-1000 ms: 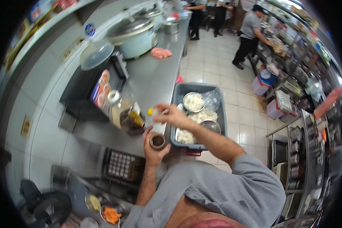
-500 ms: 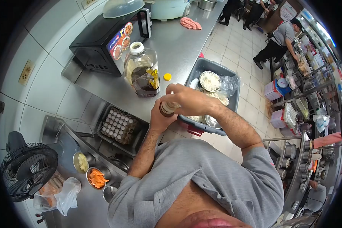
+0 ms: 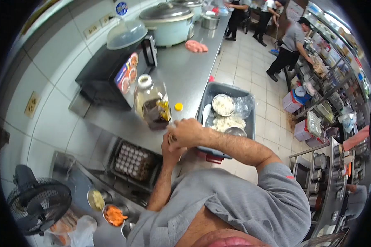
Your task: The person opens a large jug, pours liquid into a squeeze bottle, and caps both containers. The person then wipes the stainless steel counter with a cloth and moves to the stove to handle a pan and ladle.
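My left hand [image 3: 172, 151] grips a small bottle of dark liquid [image 3: 171, 138] from below, above the steel counter's front edge. My right hand [image 3: 188, 132] covers the bottle's top, fingers curled over it, so most of the bottle is hidden. Behind the hands stands a large clear jug [image 3: 152, 103] with dark liquid and a white cap. A small yellow cap [image 3: 178, 106] lies on the counter [image 3: 181, 74] beside the jug.
A grey tub [image 3: 247, 123] with bowls of rice hangs at the counter's right edge. A black oven [image 3: 111, 74] and a rice cooker [image 3: 169, 22] stand further back. A tray of eggs [image 3: 132, 164] and small bowls sit below. Several people work in the aisle.
The bottle and both hands have dropped slightly and sit closer to the jug. My right hand now wraps further over the bottle's top. The camera has tilted up.
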Demonstrator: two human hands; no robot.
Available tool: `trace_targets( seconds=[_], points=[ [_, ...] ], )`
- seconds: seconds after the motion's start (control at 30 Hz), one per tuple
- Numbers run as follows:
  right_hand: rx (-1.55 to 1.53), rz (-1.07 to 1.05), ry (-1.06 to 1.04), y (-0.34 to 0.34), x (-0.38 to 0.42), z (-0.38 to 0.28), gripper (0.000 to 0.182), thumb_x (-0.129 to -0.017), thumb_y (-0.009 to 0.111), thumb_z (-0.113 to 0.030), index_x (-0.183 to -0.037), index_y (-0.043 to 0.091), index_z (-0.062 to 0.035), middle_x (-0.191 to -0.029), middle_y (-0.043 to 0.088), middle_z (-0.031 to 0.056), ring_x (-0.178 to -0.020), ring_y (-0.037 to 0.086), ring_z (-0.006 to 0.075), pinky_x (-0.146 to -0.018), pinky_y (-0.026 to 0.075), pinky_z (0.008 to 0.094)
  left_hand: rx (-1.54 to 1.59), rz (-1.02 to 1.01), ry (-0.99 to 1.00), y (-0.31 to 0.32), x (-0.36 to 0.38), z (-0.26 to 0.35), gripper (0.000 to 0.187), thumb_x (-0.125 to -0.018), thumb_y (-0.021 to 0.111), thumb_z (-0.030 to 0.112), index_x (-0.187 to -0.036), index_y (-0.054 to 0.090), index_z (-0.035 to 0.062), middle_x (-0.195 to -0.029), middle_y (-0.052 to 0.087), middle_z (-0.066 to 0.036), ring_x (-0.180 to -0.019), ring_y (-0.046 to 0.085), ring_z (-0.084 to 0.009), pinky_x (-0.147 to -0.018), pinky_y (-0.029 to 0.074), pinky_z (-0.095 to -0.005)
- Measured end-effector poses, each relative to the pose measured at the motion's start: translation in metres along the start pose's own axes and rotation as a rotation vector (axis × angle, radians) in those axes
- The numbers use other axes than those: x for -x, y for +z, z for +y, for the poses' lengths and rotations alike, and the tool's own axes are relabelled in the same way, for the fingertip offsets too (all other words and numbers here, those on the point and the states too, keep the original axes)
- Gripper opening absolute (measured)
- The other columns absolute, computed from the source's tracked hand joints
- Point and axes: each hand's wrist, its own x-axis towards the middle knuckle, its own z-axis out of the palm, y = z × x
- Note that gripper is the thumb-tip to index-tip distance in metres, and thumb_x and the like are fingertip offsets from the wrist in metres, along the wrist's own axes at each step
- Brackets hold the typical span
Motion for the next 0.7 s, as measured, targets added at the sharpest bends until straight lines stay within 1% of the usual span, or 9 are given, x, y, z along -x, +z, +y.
trace_targets(
  seconds=[0.1, 0.13, 0.27, 0.33, 0.37, 0.47, 0.57, 0.63, 0.7],
  points=[
    [-0.039, 0.174, -0.501, 0.014, -0.003, 0.011, 0.051, -0.057, 0.078, -0.018, -0.105, 0.062, -0.019, -0.118, 0.048, 0.0068, -0.106, 0.049, 0.0281, -0.086, 0.047, 0.0378, 0.033, -0.025, 0.001, 0.0, 0.002, -0.013, 0.055, -0.06, 0.079, 0.007, -0.109, 0.055, 0.0012, -0.101, 0.058, -0.01, -0.099, 0.058, -0.0242, -0.084, 0.047, -0.0344],
    [-0.046, 0.161, -0.569, 0.016, -0.004, 0.009, 0.043, -0.06, 0.075, -0.018, -0.102, 0.063, -0.0184, -0.113, 0.052, 0.0054, -0.102, 0.051, 0.027, -0.085, 0.047, 0.0378, 0.037, -0.004, -0.003, 0.0, 0.002, -0.014, 0.053, -0.06, 0.078, 0.008, -0.108, 0.056, 0.0007, -0.102, 0.057, -0.01, -0.099, 0.057, -0.0246, -0.085, 0.046, -0.0346],
    [0.12, 0.188, -0.341, 0.014, -0.014, 0.001, 0.028, -0.073, 0.064, -0.024, -0.098, 0.064, -0.012, -0.096, 0.06, 0.0053, -0.091, 0.057, 0.0261, -0.074, 0.051, 0.0375, -0.042, -0.072, 0.036, -0.008, -0.003, -0.016, 0.048, -0.059, 0.077, 0.008, -0.103, 0.058, 0.0002, -0.102, 0.055, -0.009, -0.096, 0.057, -0.0252, -0.085, 0.046, -0.0351],
    [0.081, -0.067, 0.048, -0.008, -0.01, -0.011, 0.03, -0.075, 0.062, -0.026, -0.1, 0.061, -0.0086, -0.097, 0.06, 0.0074, -0.09, 0.059, 0.0259, -0.07, 0.052, 0.0378, 0.031, -0.035, -0.003, -0.004, -0.006, -0.011, 0.048, -0.058, 0.076, 0.007, -0.101, 0.056, 0.001, -0.099, 0.056, -0.008, -0.093, 0.057, -0.0224, -0.082, 0.046, -0.0337],
    [0.081, -0.053, 0.055, -0.008, -0.009, -0.009, 0.03, -0.075, 0.062, -0.026, -0.1, 0.061, -0.0086, -0.097, 0.06, 0.0074, -0.09, 0.059, 0.0259, -0.07, 0.052, 0.0378, 0.097, 0.01, -0.063, -0.004, -0.006, -0.009, 0.048, -0.057, 0.076, 0.007, -0.1, 0.055, 0.0019, -0.097, 0.056, -0.006, -0.09, 0.057, -0.0196, -0.078, 0.046, -0.0324],
    [0.073, 0.372, -0.415, 0.009, -0.004, 0.007, 0.041, -0.075, 0.062, -0.024, -0.113, 0.052, -0.012, -0.101, 0.06, 0.0082, -0.096, 0.06, 0.0268, -0.078, 0.052, 0.0396, 0.136, 0.018, -0.078, -0.007, -0.009, 0.008, 0.051, -0.056, 0.077, 0.008, -0.101, 0.054, 0.002, -0.097, 0.057, -0.006, -0.089, 0.057, -0.0183, -0.077, 0.046, -0.0329],
    [-0.008, 0.411, -0.642, 0.032, -0.015, 0.014, 0.034, -0.075, 0.063, -0.024, -0.106, 0.057, -0.0126, -0.102, 0.061, 0.009, -0.09, 0.064, 0.0293, -0.067, 0.053, 0.0408, 0.084, -0.064, -0.143, -0.01, -0.001, -0.028, 0.056, -0.055, 0.078, 0.01, -0.104, 0.051, 0.0018, -0.099, 0.057, -0.007, -0.091, 0.057, -0.0192, -0.078, 0.046, -0.0342],
    [0.116, 0.288, -0.465, 0.016, -0.017, 0.001, 0.034, -0.077, 0.061, -0.023, -0.109, 0.056, -0.0124, -0.099, 0.062, 0.0082, -0.09, 0.063, 0.0288, -0.07, 0.053, 0.0416, -0.076, -0.022, 0.005, -0.01, -0.002, -0.024, 0.057, -0.055, 0.078, 0.01, -0.104, 0.051, 0.001, -0.104, 0.056, -0.009, -0.094, 0.057, -0.0198, -0.079, 0.046, -0.0348],
    [0.043, -0.042, 0.06, -0.021, -0.004, -0.016, 0.032, -0.077, 0.06, -0.021, -0.108, 0.056, -0.0119, -0.098, 0.063, 0.0096, -0.09, 0.063, 0.0286, -0.071, 0.053, 0.0419, 0.039, -0.028, -0.095, -0.01, -0.005, -0.014, 0.058, -0.055, 0.079, 0.01, -0.105, 0.05, 0.0009, -0.105, 0.056, -0.009, -0.095, 0.057, -0.0203, -0.08, 0.046, -0.0352]
  ],
)
